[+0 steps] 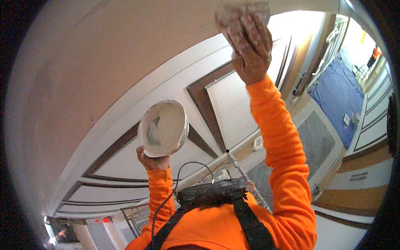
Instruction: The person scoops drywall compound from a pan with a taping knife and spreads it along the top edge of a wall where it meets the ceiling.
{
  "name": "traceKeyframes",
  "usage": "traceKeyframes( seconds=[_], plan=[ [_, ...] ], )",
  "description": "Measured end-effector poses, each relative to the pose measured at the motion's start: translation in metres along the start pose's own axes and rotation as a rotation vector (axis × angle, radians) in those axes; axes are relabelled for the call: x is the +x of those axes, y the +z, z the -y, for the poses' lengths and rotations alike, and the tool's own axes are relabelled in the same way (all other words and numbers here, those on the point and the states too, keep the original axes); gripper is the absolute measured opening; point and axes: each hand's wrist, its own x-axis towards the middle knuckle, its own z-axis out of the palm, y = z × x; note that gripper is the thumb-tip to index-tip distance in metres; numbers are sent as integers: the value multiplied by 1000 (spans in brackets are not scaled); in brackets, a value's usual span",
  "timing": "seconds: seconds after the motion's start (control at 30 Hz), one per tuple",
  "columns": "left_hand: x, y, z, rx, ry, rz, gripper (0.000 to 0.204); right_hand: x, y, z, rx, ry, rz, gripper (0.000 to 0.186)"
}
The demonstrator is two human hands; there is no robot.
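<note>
Nearest the camera: the chest of a bright orange knit sweatshirt (216, 229), crossed by two black webbing harness straps (250, 227), with a thin black cable (166, 200) looping up from the collar area.

Left hand (152, 160): clenched around the underside of a round, shallow bowl (163, 128), held at chest height and tipped toward the camera. The bowl's inner face is caked in off-white plaster-like material, with grey smears.

Right hand (250, 50): raised overhead, fingers spread and pressing a flat, pale pad or trowel (239, 14) against the smooth, matte beige ceiling surface (104, 62). The hand is dusted white. Exact grip on the tool cannot be told; only its upper edge shows.

Beyond: white wall panels (233, 108) framed with dark brown mouldings, and a blue sheet (337, 96) spread on the floor far below.
</note>
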Motion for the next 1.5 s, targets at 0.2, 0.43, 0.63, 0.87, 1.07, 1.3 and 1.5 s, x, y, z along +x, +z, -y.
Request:
traceKeyframes(
  seconds=[0.2, 0.43, 0.63, 0.87, 1.07, 1.3, 1.5],
  plan=[
    [10, -18, -24, -51, -79, 65, 65, -17, -40, -1, -218, 249, -19, 43],
    [28, -15, -33, -41, -174, 218, 67, 52, -23, 95, -193, 382, 100, 45],
    [29, -8, -42, -41, -240, 259, 66, 72, -57, 82, -22, 749, 137, 51],
    [48, -23, -36, -139, -336, 265, 66, -26, -19, 16, -197, 145, 158, 55],
    [51, -24, -37, -87, -365, 253, 71, 2, -41, -30, -187, 245, -31, 28],
    [51, -19, -36, -120, -407, 200, 68, 3, -71, -27, -454, 626, 188, 23],
    [48, -5, -40, -53, -387, 359, 76, 94, -79, -102, -1245, 107, 921, 14]
  ],
)
